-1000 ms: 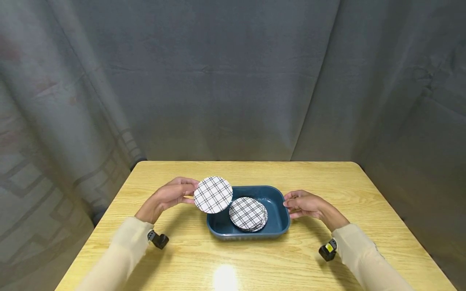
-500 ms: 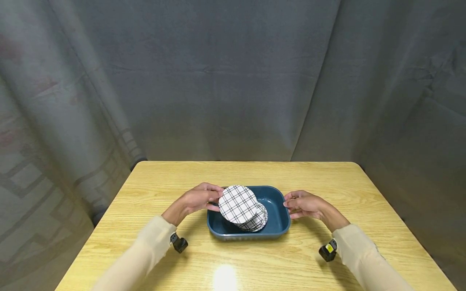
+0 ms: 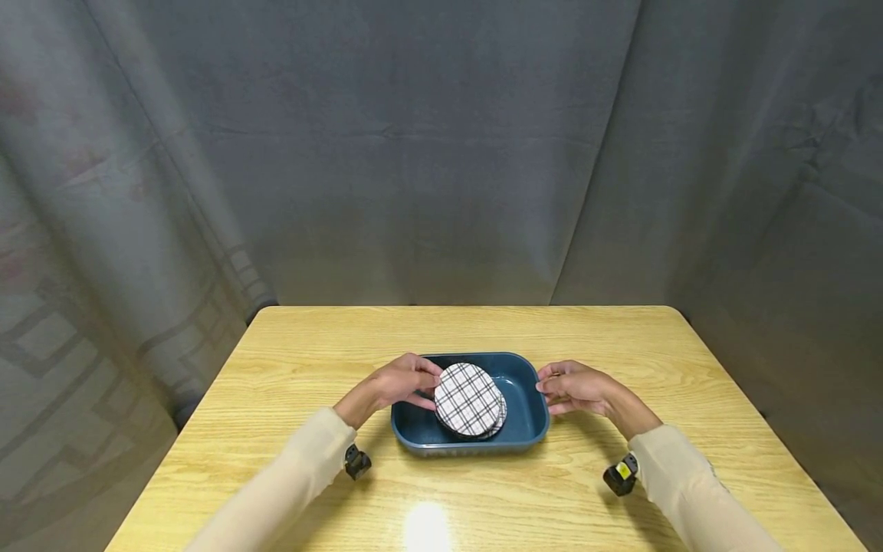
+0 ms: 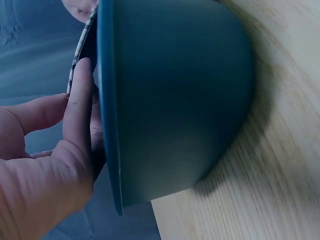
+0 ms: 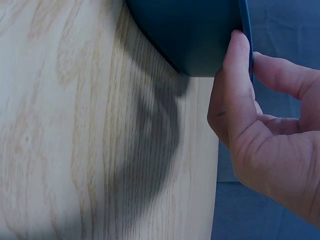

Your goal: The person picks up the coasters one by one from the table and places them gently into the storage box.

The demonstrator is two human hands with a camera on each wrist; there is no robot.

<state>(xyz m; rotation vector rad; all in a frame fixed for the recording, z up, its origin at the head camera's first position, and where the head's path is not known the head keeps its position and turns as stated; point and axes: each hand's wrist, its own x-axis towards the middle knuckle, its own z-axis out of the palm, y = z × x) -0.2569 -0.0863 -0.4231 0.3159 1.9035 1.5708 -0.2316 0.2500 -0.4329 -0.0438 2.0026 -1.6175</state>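
Observation:
My left hand (image 3: 405,379) pinches a round plaid coaster (image 3: 467,399) by its left edge, thumb on one face and fingers under it. In the left wrist view the coaster (image 4: 79,50) appears edge-on, just above the dish's rim. Below it, other plaid coasters (image 3: 502,418) lie in a blue rectangular baking dish (image 3: 527,425), mostly covered by the held one. At the dish's right end, my right hand (image 3: 578,387) grips the rim between thumb and fingers, plainly seen against the dish wall (image 5: 200,40) in the right wrist view.
The dish stands on a light wooden table (image 3: 310,345). Grey curtains (image 3: 414,153) hang behind the table and along both sides. Each wrist carries a small black camera (image 3: 357,462).
My left hand has carried the coaster rightward and down, from the dish's left rim to over the other coasters. My right hand has stayed on the dish's right rim.

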